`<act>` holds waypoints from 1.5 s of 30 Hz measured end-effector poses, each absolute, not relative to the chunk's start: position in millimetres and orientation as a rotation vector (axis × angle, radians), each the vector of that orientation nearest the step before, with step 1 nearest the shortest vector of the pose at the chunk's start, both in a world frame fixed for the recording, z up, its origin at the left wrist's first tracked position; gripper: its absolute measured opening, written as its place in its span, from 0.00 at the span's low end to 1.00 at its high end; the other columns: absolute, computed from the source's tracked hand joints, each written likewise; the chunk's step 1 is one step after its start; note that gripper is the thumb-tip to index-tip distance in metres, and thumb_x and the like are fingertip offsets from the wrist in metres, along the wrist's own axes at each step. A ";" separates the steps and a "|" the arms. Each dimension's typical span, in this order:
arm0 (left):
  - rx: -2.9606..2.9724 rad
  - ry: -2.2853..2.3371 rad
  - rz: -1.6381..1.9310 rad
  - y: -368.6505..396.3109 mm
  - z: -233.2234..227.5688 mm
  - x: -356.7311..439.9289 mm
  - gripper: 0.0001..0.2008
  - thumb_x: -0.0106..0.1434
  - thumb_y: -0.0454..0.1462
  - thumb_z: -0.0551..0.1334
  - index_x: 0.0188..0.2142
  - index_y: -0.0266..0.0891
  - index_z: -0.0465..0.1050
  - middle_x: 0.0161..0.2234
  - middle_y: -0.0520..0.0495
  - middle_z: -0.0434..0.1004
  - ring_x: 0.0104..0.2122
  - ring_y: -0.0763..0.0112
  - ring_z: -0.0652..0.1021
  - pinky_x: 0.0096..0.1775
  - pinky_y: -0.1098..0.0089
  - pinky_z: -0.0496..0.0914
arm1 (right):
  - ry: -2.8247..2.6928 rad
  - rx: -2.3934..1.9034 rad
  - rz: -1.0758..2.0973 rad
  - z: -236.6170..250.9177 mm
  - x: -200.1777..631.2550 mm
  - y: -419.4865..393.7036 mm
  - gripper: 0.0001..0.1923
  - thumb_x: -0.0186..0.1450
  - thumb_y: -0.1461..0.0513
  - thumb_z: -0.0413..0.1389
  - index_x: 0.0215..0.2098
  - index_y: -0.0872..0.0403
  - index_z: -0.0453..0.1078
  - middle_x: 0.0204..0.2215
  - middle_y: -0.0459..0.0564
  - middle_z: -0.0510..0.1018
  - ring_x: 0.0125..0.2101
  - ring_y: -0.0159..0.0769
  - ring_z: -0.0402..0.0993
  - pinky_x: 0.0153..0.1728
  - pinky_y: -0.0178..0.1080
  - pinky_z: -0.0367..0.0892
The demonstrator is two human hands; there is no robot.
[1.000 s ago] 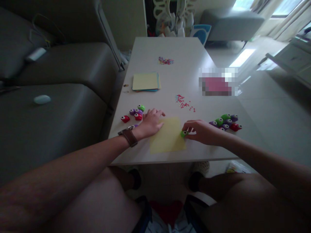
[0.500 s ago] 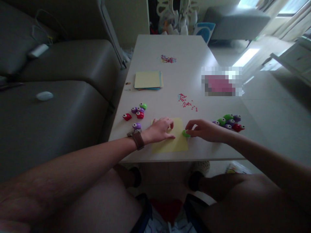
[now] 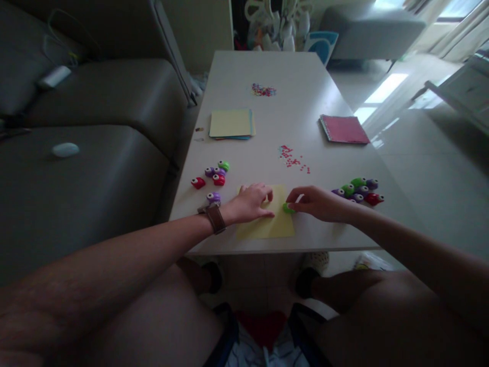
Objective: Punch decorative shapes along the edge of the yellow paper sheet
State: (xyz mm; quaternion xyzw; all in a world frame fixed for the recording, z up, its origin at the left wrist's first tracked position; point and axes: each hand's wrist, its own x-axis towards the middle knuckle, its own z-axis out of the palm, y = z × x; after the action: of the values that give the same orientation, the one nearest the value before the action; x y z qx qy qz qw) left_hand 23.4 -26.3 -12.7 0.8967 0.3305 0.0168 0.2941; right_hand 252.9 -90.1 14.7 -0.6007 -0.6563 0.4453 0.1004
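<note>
Yellow sheet (image 3: pixel 280 228): flat at the near end of the white table (image 3: pixel 298 92), partly covered by the left hand (image 3: pixel 252 202).
Left hand: over the left part of the sheet, thumb and fingertips apart; whether it presses down, I cannot tell.
Green piece (image 3: pixel 288 208): at the sheet's right edge, pinched by the right hand (image 3: pixel 310 203).
Right hand: thumb and fingers clamped on the green piece.
Brown watch strap (image 3: pixel 216 219): around the left wrist, just beside 1 purple piece (image 3: pixel 213 197).
Left group (image 3: pixel 218 180): 5 pieces with white eyes, 2 red, 2 purple, 1 green.
Right group (image 3: pixel 359 189): green, purple and red pieces bunched together, partly hidden behind the right forearm.
Red bits (image 3: pixel 293 162): scattered beyond the sheet.
Paper stack (image 3: pixel 231 124): farther left, pale yellow uppermost.
Red notebook (image 3: pixel 346 129): by the table's right edge.
Multicoloured bits (image 3: pixel 263 90): heaped toward the far end.
Grey sofa (image 3: pixel 95 173): left of the table.
</note>
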 end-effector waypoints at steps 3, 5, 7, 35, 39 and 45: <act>2.395 0.887 0.022 -26.7 -11.9 24.9 0.18 0.60 0.48 0.71 0.41 0.41 0.70 0.44 0.45 0.75 0.46 0.57 0.74 0.45 0.60 0.62 | -1.940 -1.778 1.327 14.7 252.3 -89.1 0.11 0.64 0.54 0.58 0.37 0.53 0.75 0.25 0.49 0.78 0.25 0.35 0.69 0.26 0.37 0.63; 2.385 0.904 0.010 -27.0 -10.3 27.7 0.20 0.62 0.52 0.68 0.41 0.40 0.69 0.45 0.44 0.75 0.46 0.55 0.74 0.46 0.59 0.63 | -1.949 -1.779 1.326 14.6 252.4 -88.3 0.11 0.64 0.54 0.58 0.37 0.53 0.75 0.26 0.49 0.78 0.26 0.35 0.70 0.27 0.37 0.64; 2.367 0.928 -0.001 -27.3 -8.5 31.8 0.22 0.63 0.56 0.65 0.39 0.40 0.69 0.45 0.43 0.75 0.46 0.55 0.73 0.47 0.57 0.63 | -1.959 -1.785 1.324 14.5 252.9 -87.4 0.11 0.64 0.53 0.59 0.37 0.53 0.75 0.27 0.49 0.79 0.26 0.36 0.71 0.27 0.37 0.64; 2.243 1.251 -0.205 -37.4 5.7 65.2 0.27 0.65 0.59 0.60 0.44 0.38 0.73 0.54 0.28 0.72 0.56 0.37 0.69 0.55 0.40 0.61 | -1.790 -2.060 1.241 14.5 237.5 -73.4 0.12 0.55 0.60 0.67 0.26 0.53 0.68 0.25 0.48 0.75 0.24 0.32 0.65 0.24 0.35 0.60; 2.226 1.226 -0.216 -37.2 12.8 63.3 0.28 0.64 0.60 0.60 0.44 0.37 0.73 0.54 0.28 0.73 0.56 0.38 0.70 0.55 0.43 0.63 | -1.702 -1.983 1.378 23.2 239.2 -76.4 0.10 0.55 0.63 0.66 0.29 0.54 0.69 0.27 0.47 0.76 0.26 0.31 0.69 0.27 0.35 0.64; 2.334 1.125 -0.237 -33.7 8.8 52.9 0.29 0.71 0.58 0.49 0.49 0.37 0.72 0.55 0.31 0.73 0.56 0.43 0.72 0.55 0.44 0.66 | -1.611 -1.931 1.400 25.4 261.2 -79.3 0.11 0.57 0.60 0.68 0.32 0.56 0.72 0.29 0.50 0.78 0.28 0.32 0.73 0.30 0.34 0.68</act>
State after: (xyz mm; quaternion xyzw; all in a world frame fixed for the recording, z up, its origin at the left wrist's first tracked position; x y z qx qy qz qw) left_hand 52.9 -33.7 8.8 0.8646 0.4167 -0.0879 0.2665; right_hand 261.2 -79.3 25.4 -0.6650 -0.5550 0.4822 0.1313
